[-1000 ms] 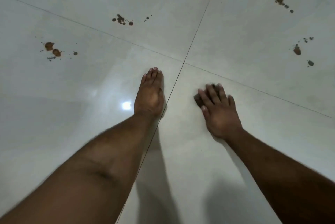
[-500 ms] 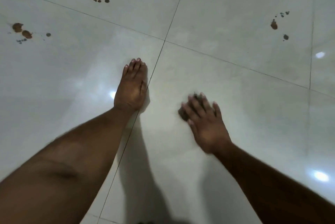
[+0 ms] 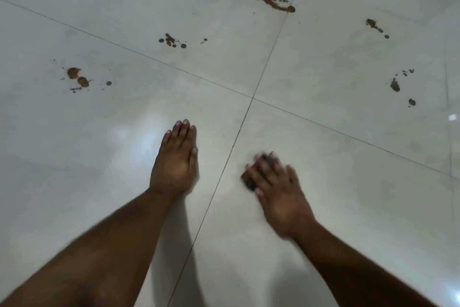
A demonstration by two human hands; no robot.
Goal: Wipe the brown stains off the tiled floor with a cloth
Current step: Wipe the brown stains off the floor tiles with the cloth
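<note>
Brown stains (image 3: 275,4) in six clusters; one cloth (image 3: 249,178).

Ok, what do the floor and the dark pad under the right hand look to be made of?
Floor: large pale tiles, probably glazed ceramic or polished porcelain; they mirror light spots and meet at thin dark grout lines. Pad under the right hand: dark brown, likely a folded cloth, though it is blurred and mostly covered by the fingers, so weave or sponge texture cannot be told.
</note>
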